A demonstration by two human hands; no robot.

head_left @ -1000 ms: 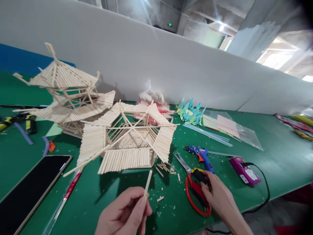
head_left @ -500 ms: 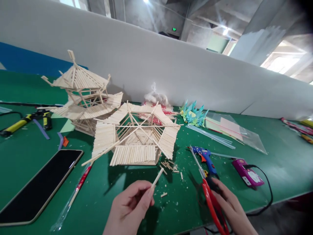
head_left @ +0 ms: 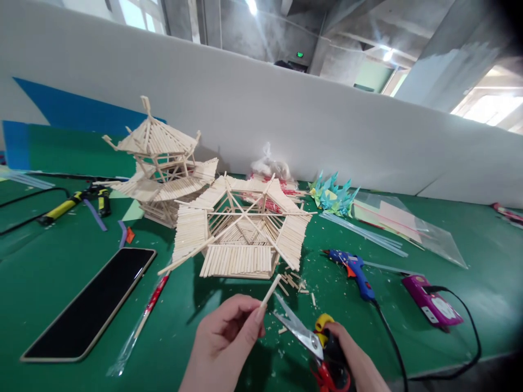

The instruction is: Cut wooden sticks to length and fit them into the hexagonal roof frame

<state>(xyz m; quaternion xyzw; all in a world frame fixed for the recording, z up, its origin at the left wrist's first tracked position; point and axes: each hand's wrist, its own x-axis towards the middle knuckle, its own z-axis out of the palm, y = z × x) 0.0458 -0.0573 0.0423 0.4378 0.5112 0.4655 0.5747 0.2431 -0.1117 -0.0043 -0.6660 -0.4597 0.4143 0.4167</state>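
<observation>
My left hand [head_left: 226,340] pinches a thin wooden stick [head_left: 271,288] that points up and to the right. My right hand [head_left: 351,365] grips red-handled scissors [head_left: 304,335], whose blades are parted and aimed at the stick from the right, just below its upper end. Beyond the hands, on the green table [head_left: 53,267], stands a flat roof frame of wooden sticks [head_left: 241,228]. Short stick offcuts [head_left: 292,280] lie scattered between that frame and my hands.
A taller stick pagoda [head_left: 157,163] stands behind the frame at left. A black phone [head_left: 92,302] and a wrapped red stick [head_left: 143,316] lie at left. A blue glue gun [head_left: 353,267], purple device [head_left: 431,305] with black cable, teal paper cranes [head_left: 333,196] and clear plastic bags are at right.
My right hand picked the scissors up off the table and brought them left to the stick. The view shifted left, so the table objects sit further right in frame.
</observation>
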